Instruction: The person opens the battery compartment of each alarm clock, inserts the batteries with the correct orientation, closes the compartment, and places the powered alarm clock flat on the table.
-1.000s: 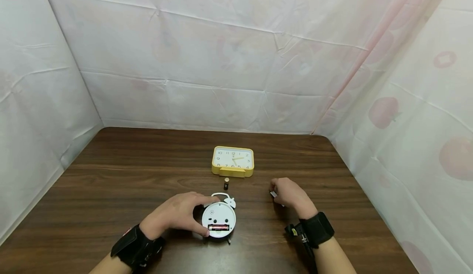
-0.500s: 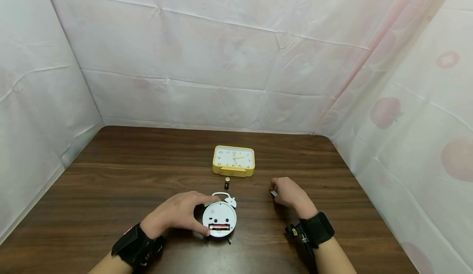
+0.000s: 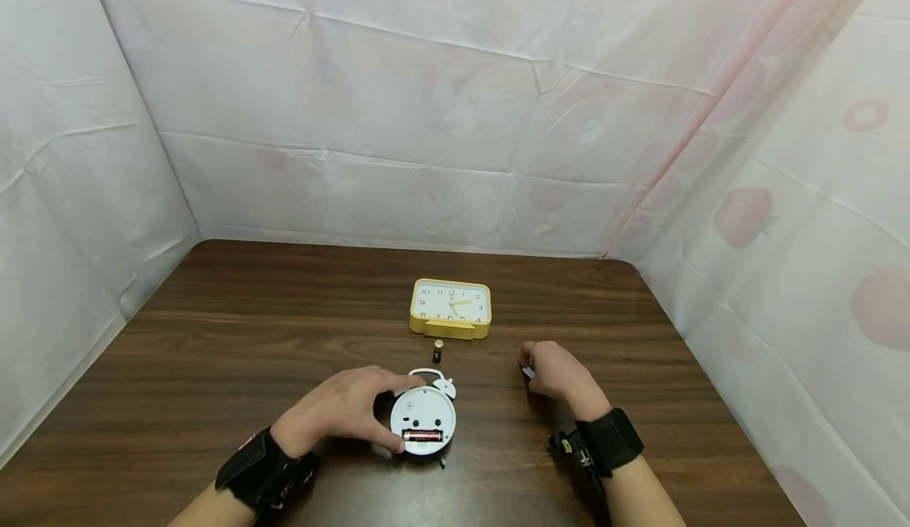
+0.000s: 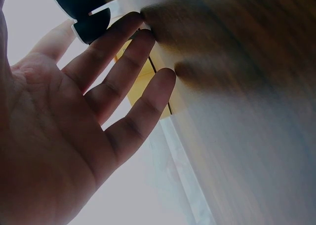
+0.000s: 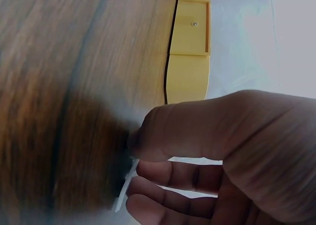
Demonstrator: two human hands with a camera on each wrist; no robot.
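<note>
A white twin-bell alarm clock (image 3: 421, 408) lies on its face in the head view, back upward, with a battery (image 3: 423, 435) in its uncovered battery slot. My left hand (image 3: 348, 408) holds it from the left, thumb at the lower rim and index finger by the bells. In the left wrist view the other fingers (image 4: 121, 82) extend with tips at the tabletop, near the clock's dark side. To the right, my right hand (image 3: 562, 377) pinches a thin white piece (image 5: 126, 186) low over the table; the fingers hide much of it.
Beyond the white clock is a small black-and-gold battery (image 3: 438, 351). Behind that, a yellow rectangular clock (image 3: 450, 308) lies face up. The dark wooden table (image 3: 284, 298) is bounded by pale cloth (image 3: 398, 116) at the back and both sides.
Both hands stay in place, the left on the alarm clock. Slightly less of the white piece shows under the right hand now; the head view has shifted a little.
</note>
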